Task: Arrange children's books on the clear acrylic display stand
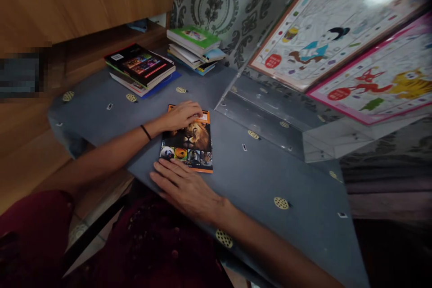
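A thin book [197, 136] lies flat on the table, its cover showing a lion's head above a row of smaller animal pictures, with orange at the top and bottom edges. Across the book's upper part rests my left hand [182, 115], its fingers lightly bent over the cover near a white label. No grip on the book shows; a dark band circles that wrist. My right hand [187, 189] lies flat at the near edge of the book, fingers stretched out, with the fingertips touching the lower left corner of the cover.
A grey cloth with yellow pineapple prints covers the table [243, 180]. At the back left lies a stack with a black book [141, 64] on top, beside a taller pile under a green book [194, 38]. A clear stand [270, 121] and colouring posters [313, 40] occupy the right back.
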The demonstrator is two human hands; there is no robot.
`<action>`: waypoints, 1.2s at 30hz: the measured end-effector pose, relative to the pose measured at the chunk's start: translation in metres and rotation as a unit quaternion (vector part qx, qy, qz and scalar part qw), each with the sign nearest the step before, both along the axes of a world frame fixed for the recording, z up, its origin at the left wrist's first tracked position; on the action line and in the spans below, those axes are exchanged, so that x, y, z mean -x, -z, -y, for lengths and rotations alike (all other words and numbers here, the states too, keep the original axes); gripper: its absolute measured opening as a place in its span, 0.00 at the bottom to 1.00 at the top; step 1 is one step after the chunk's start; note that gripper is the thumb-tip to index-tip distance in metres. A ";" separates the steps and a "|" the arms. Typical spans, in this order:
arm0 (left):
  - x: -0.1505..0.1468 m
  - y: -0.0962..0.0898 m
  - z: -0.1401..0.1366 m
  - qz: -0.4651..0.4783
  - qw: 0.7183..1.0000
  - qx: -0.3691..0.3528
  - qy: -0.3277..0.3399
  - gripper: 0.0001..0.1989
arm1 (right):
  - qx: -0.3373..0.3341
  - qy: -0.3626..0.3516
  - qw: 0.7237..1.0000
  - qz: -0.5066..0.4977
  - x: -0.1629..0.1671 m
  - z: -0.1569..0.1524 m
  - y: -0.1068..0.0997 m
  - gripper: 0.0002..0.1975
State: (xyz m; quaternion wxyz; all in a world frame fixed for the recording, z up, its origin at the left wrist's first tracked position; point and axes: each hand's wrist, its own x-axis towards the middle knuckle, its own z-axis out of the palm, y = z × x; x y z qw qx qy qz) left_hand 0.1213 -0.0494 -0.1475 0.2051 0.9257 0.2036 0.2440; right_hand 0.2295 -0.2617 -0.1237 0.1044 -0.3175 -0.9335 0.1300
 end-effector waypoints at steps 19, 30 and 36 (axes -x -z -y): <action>0.003 -0.001 0.002 -0.002 0.999 -0.008 -0.038 0.10 | -0.075 0.179 0.972 -0.134 -0.094 0.043 0.011 0.24; 0.034 0.003 -0.011 0.067 0.961 0.075 -0.256 0.14 | -0.063 0.179 0.970 -0.154 -0.093 0.043 0.005 0.24; 0.026 0.002 -0.012 0.253 0.873 0.278 -0.311 0.14 | -0.055 0.183 0.971 -0.147 -0.094 0.043 0.007 0.22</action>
